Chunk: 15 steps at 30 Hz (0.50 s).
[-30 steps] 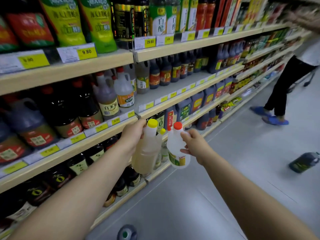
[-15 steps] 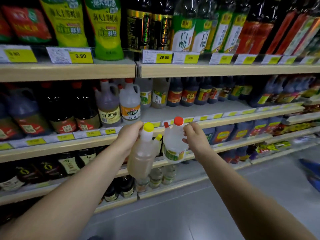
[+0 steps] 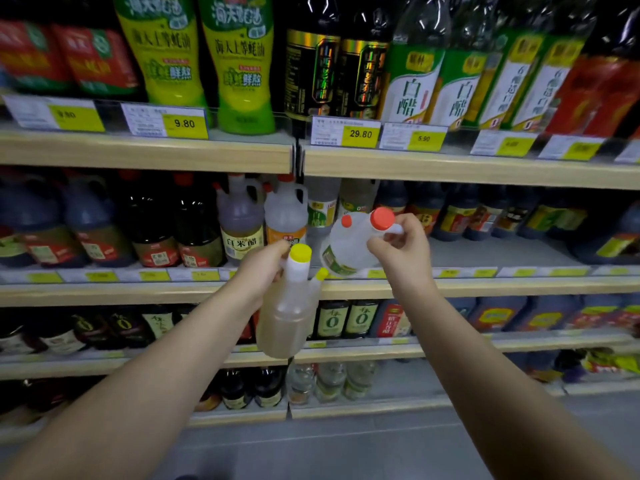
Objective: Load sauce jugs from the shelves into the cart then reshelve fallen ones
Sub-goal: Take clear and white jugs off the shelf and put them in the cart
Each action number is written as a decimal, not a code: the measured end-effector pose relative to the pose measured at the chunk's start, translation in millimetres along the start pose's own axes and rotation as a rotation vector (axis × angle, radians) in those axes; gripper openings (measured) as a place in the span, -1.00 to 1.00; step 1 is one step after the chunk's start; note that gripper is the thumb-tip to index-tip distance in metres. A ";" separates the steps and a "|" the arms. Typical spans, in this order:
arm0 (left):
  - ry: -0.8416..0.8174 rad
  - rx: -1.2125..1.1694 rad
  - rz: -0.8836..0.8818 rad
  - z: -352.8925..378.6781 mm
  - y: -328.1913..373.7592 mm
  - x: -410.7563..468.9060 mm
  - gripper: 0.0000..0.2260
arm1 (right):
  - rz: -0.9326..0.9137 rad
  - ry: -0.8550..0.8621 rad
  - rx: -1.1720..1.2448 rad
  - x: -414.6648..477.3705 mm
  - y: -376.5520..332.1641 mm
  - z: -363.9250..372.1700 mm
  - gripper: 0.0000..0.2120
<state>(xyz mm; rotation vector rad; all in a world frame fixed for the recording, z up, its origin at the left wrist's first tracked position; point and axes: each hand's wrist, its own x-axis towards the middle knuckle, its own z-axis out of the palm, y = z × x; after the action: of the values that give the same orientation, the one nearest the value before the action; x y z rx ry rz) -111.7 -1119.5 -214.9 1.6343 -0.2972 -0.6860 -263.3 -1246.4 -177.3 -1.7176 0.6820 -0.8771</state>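
While neither jug sits on a shelf yet, reshelving looks unfinished. Your left hand (image 3: 261, 271) grip curls round the handle of the yellow-capped jug (image 3: 287, 320), which hangs below the middle shelf (image 3: 485, 289). Your right hand (image 3: 398, 251) grip clamps the red-capped jug (image 3: 349, 244), tilted at that shelf's front edge. No cart in view.

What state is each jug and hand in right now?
yellow-capped jug: capped, upright, hanging in the air.
red-capped jug: capped, tilted, at the shelf edge.
left hand: grips the yellow-capped jug.
right hand: grips the red-capped jug.
white rice vinegar jug: capped, upright on shelf.
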 end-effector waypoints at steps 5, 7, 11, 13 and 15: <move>0.004 -0.066 -0.043 -3.8 4.4 10.0 -0.71 | -0.060 0.025 0.012 27.1 8.8 22.4 -0.73; 0.031 -0.085 -0.054 -4.3 4.5 13.8 -0.70 | -0.059 -0.006 -0.002 40.7 15.7 28.1 -0.72; 0.066 -0.085 -0.046 -0.6 -2.1 22.9 -0.68 | -0.050 -0.074 0.002 62.3 34.9 32.8 -0.72; 0.087 -0.076 -0.048 4.2 -4.5 25.1 -0.70 | -0.035 -0.117 0.009 69.4 45.6 33.8 -0.70; 0.115 -0.062 -0.044 9.2 -5.8 26.8 -0.72 | -0.018 -0.162 0.015 73.7 55.5 33.6 -0.70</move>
<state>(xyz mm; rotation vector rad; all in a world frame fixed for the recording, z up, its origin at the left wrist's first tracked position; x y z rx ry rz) -97.0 -1140.8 -228.0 1.6177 -0.1558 -0.6259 -195.2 -1302.9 -219.8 -1.7617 0.5510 -0.7436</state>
